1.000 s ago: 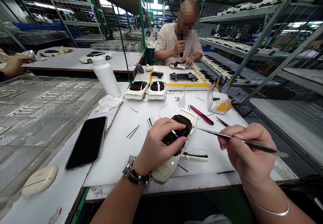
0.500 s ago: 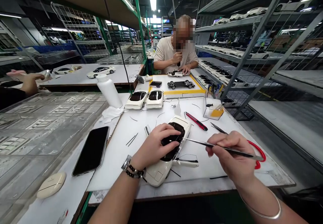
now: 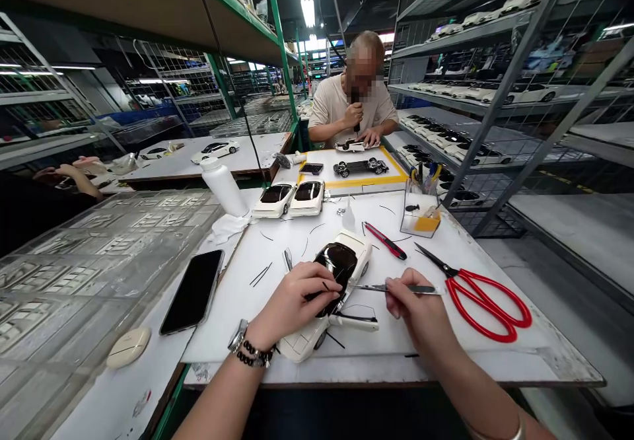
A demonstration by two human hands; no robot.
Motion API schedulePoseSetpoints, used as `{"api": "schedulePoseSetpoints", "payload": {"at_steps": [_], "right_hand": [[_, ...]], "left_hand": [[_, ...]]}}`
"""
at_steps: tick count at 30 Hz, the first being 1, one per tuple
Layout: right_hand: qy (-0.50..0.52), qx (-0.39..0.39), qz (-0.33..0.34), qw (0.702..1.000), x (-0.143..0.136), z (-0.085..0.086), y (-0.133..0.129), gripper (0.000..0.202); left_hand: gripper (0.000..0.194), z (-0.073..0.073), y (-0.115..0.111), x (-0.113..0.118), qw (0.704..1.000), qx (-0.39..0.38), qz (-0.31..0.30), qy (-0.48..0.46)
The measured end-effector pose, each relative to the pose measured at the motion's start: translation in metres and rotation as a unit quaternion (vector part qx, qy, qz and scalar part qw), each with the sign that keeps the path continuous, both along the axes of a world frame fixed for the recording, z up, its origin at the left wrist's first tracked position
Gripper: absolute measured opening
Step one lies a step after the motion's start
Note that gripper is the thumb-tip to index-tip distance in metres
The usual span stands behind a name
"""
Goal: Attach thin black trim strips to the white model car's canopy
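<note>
A white model car [image 3: 354,245] with a glossy black roof lies at an angle on the white work board, its right door [image 3: 354,323] swung out. My left hand [image 3: 297,298] rests over the car's side and roof, its thumb and fingertips pinched together on what looks like a thin black strip [image 3: 325,286]. Metal tweezers [image 3: 369,287] are held in my right hand [image 3: 419,308], their tip pointing left at the car's door opening, close to my left fingertips. Whether the tweezers' tip touches the car, I cannot tell.
Red-handled scissors [image 3: 478,294] and a red craft knife [image 3: 384,240] lie on the right. Two white model cars [image 3: 307,199], a white bottle [image 3: 222,185] and a phone [image 3: 192,291] are on the left. A clear box [image 3: 420,212] stands behind; a co-worker [image 3: 354,106] sits opposite.
My left fingers have drawn back from the roof and closed into a pinch. My right hand with the tweezers has moved left, uncovering the scissors. The view has shifted slightly.
</note>
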State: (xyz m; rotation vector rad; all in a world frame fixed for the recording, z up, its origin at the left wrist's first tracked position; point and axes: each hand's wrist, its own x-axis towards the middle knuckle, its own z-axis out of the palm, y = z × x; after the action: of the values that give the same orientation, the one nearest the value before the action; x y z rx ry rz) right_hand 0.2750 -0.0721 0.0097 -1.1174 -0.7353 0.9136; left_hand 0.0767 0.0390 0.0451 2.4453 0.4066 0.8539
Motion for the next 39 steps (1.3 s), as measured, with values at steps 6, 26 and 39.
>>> {"api": "schedulePoseSetpoints", "payload": {"at_steps": [6,26,39], "right_hand": [[0.061,-0.066,-0.012,0.996,-0.011,-0.008,0.013,0.039],[-0.025,-0.09,0.012,0.996,0.012,0.009,-0.002,0.037],[-0.791,-0.03,0.074,0.607,0.141,-0.013,-0.028,0.049]], "left_hand": [[0.015,-0.002,-0.008,0.0,0.999,0.032,0.01,0.013],[0.013,0.002,-0.006,0.006,0.995,-0.091,-0.045,0.005],[0.012,-0.003,-0.014,0.003,0.97,-0.244,0.012,0.006]]}}
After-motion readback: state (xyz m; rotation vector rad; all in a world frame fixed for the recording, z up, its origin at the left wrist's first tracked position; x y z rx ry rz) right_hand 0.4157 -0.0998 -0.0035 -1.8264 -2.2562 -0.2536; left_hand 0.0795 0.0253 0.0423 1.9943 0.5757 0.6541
